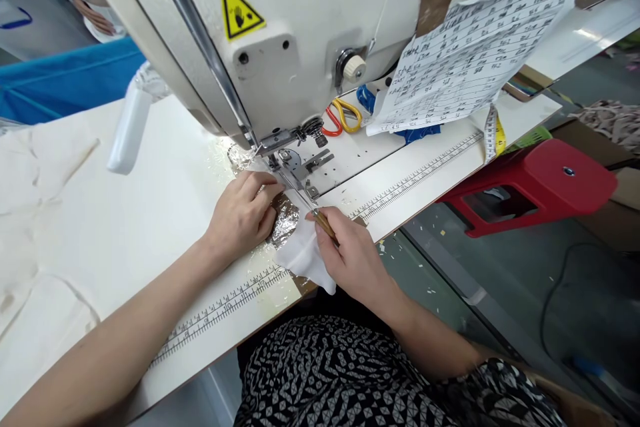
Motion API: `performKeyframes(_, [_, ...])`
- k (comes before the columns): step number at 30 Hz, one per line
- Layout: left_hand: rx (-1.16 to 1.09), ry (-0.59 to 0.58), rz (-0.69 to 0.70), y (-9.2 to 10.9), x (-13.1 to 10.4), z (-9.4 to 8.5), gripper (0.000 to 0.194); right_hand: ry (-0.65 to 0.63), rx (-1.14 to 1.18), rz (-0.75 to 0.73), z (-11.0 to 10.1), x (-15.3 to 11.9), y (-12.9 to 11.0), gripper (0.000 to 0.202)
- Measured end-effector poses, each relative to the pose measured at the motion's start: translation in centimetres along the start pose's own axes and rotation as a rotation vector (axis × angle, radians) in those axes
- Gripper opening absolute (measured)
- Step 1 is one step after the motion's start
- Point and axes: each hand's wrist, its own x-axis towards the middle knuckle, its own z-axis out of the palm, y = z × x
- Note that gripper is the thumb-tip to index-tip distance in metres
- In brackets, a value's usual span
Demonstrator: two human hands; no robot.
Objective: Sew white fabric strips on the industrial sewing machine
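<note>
A small piece of white fabric [303, 250] lies under the presser foot [294, 180] of a white sewing machine [280, 80] and hangs towards the table's front edge. My left hand [247, 207] rests beside the needle area with curled fingers, closed on the fabric's left side; its fingertips are partly hidden. In my right hand [353, 253] is an awl with a wooden handle [325, 223], gripped between thumb and fingers. Its thin metal shaft points up-left to the presser foot, over the fabric. Shiny clear tape [286, 221] covers the table between my hands.
Red-and-yellow-handled scissors [345, 117] lie behind the needle area. A handwritten sheet [475, 47] hangs off the machine. White fabric pieces [45, 227] lie at left. Right of the table stand a red stool [560, 173] and a hanging tape measure [493, 133]. Another person's hand [95, 17] shows at top left.
</note>
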Motion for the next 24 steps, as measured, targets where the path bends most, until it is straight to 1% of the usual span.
performKeyframes(3, [0.066, -0.018, 0.014, -0.1, 0.0, 0.1, 0.031, -0.014, -0.020, 0.002, 0.1, 0.4, 0.0, 0.016])
performKeyframes(8, [0.130, -0.091, -0.060, -0.1, 0.2, 0.1, 0.035, -0.026, -0.034, 0.002, 0.5, 1.2, -0.1, 0.016])
performKeyframes(12, [0.168, -0.128, -0.092, 0.0, 0.3, 0.1, 0.036, -0.024, -0.070, -0.027, 0.7, 1.5, 0.3, 0.017])
performKeyframes(14, [0.185, -0.129, -0.100, 0.0, 0.3, 0.2, 0.037, -0.020, -0.107, -0.068, 0.8, 1.4, 0.4, 0.019])
performKeyframes(17, [0.171, -0.121, -0.104, 0.1, 0.2, 0.2, 0.038, -0.021, -0.108, -0.179, 0.8, 1.2, 0.0, 0.026])
performKeyframes(21, [0.156, -0.110, -0.090, 0.0, 0.6, 0.2, 0.035, -0.029, -0.025, -0.326, 0.9, 1.1, -1.7, 0.030])
performKeyframes(24, [0.237, -0.158, -0.068, -0.2, 1.5, 0.1, 0.029, -0.050, 0.005, -0.398, 1.3, 0.9, -3.1, 0.033])
